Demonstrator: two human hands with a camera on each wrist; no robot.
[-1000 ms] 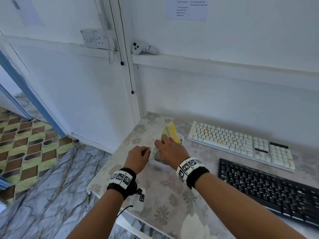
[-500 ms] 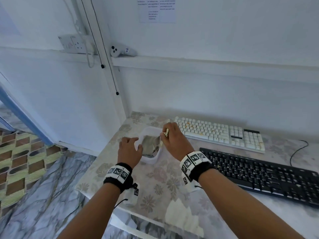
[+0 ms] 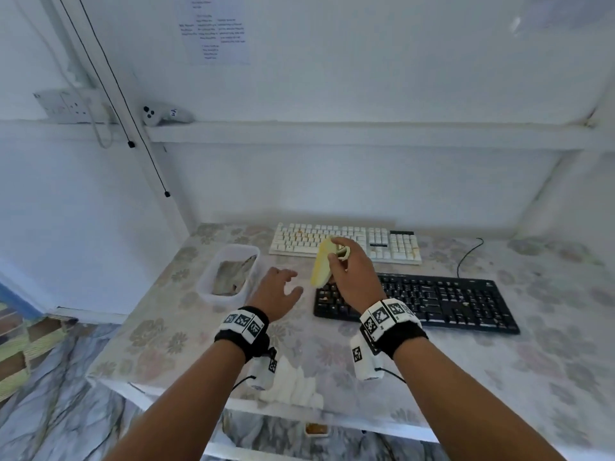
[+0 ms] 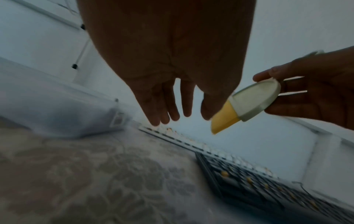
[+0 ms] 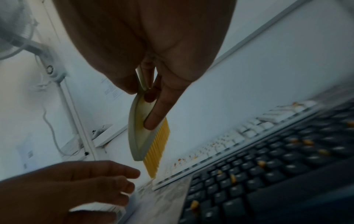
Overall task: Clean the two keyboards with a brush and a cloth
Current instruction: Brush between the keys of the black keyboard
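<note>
My right hand (image 3: pixel 342 261) grips a small brush (image 3: pixel 322 265) with a pale handle (image 5: pixel 139 128) and yellow bristles (image 5: pixel 158 145), held in the air above the left end of the black keyboard (image 3: pixel 432 301). The white keyboard (image 3: pixel 346 241) lies behind it against the wall. Orange crumbs dot both keyboards. My left hand (image 3: pixel 283 284) hovers open and empty just left of the brush, fingers (image 4: pixel 166 112) straight. A grey cloth (image 3: pixel 233 274) lies in a white plastic tub (image 3: pixel 208 284) at the left.
The flowery tablecloth (image 3: pixel 499 377) covers the table; its front edge (image 3: pixel 233 404) is below my wrists. A black cable (image 3: pixel 467 254) runs off behind the black keyboard. A white controller (image 3: pixel 159 114) and a socket strip (image 3: pixel 66 106) sit on the wall ledge.
My right hand has lifted the brush out of the tub and carried it right, over the black keyboard. My left hand has let go of the tub and moved right.
</note>
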